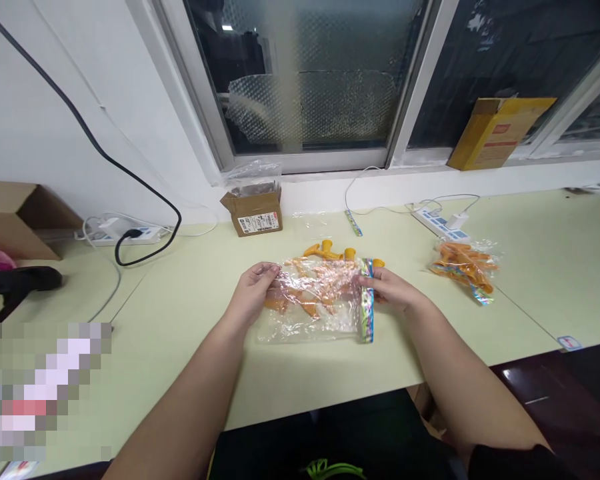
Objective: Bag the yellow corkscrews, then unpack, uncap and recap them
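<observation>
A clear plastic bag [320, 327] with a colourful printed header strip [367, 313] lies over the table in front of me. My left hand [257, 287] pinches its left edge between thumb and fingers. At the other end, my right hand [390, 288] grips the bag beside the printed strip. Orange plastic pieces [327, 248], some tube-shaped with flared ends, stick out past the bag's far edge. More orange shows through the shiny film; whether those pieces are inside or beneath, I cannot tell.
A filled bag of orange pieces [463, 267] lies to the right. Behind stand a small open cardboard box [254, 210] and a power strip [440, 223]. A loose printed strip [353, 223] lies near the wall. Left are a black cable [147, 183] and a larger carton [10, 220].
</observation>
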`<state>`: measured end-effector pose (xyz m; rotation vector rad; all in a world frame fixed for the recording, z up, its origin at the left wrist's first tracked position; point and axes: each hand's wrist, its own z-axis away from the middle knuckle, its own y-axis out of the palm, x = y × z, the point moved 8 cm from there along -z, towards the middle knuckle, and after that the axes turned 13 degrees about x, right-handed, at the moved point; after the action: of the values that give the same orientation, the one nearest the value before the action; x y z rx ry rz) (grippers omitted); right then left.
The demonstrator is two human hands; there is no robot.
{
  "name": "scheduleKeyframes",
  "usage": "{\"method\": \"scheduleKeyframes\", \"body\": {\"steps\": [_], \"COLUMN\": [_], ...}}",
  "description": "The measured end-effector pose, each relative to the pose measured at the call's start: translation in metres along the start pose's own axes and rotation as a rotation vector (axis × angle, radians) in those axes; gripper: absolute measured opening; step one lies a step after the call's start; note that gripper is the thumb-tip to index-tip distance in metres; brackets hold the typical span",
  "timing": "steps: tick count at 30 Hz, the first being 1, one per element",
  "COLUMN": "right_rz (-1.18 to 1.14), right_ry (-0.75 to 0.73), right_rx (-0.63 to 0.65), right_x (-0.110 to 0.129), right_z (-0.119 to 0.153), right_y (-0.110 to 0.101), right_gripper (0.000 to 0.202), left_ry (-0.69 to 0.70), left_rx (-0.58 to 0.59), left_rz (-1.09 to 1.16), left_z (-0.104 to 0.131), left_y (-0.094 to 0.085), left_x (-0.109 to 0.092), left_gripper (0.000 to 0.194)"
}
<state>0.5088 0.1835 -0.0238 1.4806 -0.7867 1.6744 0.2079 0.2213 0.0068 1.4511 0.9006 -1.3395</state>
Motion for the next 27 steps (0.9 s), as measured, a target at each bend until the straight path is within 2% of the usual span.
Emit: {"method": "scheduleKeyframes", "body": {"steps": [3,5,10,13,15,17,19,22,25,27], "right_rz": [0.097,0.113,0.089,0.037,-0.046,-0.155,-0.217,-0.173,-0.105,-0.081], "right_ry": [0.052,0.078,0.063,-0.008,-0.074,-0.114,-0.113,-0.098,-0.103,-0.109], "right_rx": [0.277,0.341,0.266,0.173,0.048,-0.067,-0.119,-0.139,-0.138,-0.130], "right_x": [-0.004,-0.006,-0.002,0.005,0.009,0.008,0.005,0.006,0.009,0.011], "right_z": [0.002,0.003,0.001,-0.001,-0.001,0.000,0.000,0.001,0.001,0.000], "right_y": [0.020,0.025,0.021,0.015,0.005,-0.004,-0.007,-0.007,-0.007,-0.007], "right_gripper": [0.038,0.036,0.035,0.034,0.033,0.033,0.036,0.041,0.044,0.044], "left_ry": [0.028,0.050,0.088,0.075,0.035,-0.004,0.007,0.092,0.143,0.140], "left_rx": [-0.073,-0.107,-0.137,-0.120,-0.055,0.038,0.106,0.131,0.118,0.108], "left_rz": [0.048,0.060,0.039,0.060,0.076,0.056,0.008,-0.050,-0.097,-0.144], "left_z": [-0.001,-0.002,-0.004,-0.004,-0.004,-0.002,0.001,0.005,0.006,0.005], "left_y": [-0.010,-0.016,-0.027,-0.028,-0.021,-0.010,0.001,0.010,0.010,0.007], "left_x": [-0.003,-0.004,-0.007,-0.008,-0.005,-0.002,-0.002,-0.008,-0.014,-0.015], "left_gripper": [0.050,0.049,0.047,0.050,0.065,0.091,0.114,0.126,0.121,0.097]}}
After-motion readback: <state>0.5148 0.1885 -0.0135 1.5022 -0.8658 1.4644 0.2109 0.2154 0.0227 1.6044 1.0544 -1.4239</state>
